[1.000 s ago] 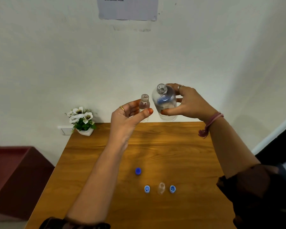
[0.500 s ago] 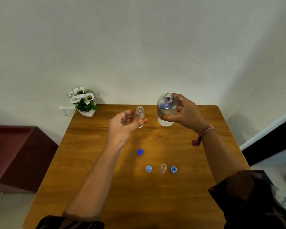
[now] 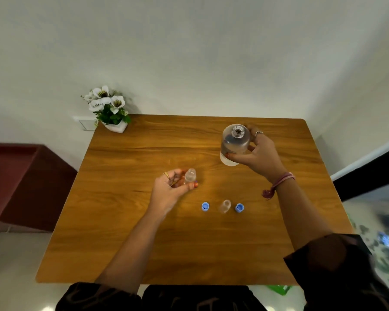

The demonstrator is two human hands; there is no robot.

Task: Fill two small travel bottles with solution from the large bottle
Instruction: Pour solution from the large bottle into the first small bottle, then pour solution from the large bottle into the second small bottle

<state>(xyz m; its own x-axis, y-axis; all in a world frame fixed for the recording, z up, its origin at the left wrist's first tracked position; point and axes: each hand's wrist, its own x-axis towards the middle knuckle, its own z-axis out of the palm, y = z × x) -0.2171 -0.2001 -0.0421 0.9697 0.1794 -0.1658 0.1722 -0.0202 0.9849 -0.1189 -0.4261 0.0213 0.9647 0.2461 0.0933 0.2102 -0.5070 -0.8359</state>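
Clear plastic everywhere: one large bottle (image 3: 234,145) gripped by the right hand (image 3: 259,154), two small bottles, one (image 3: 190,175) pinched in the left hand (image 3: 173,189), the other (image 3: 225,205) between two blue caps (image 3: 205,206) on the wooden counter (image 3: 144,153). No readable labels.

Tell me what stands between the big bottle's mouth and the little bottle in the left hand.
Nothing visible. The large bottle, uncapped in the right hand, and the small bottle in the left hand have only bare table between them.
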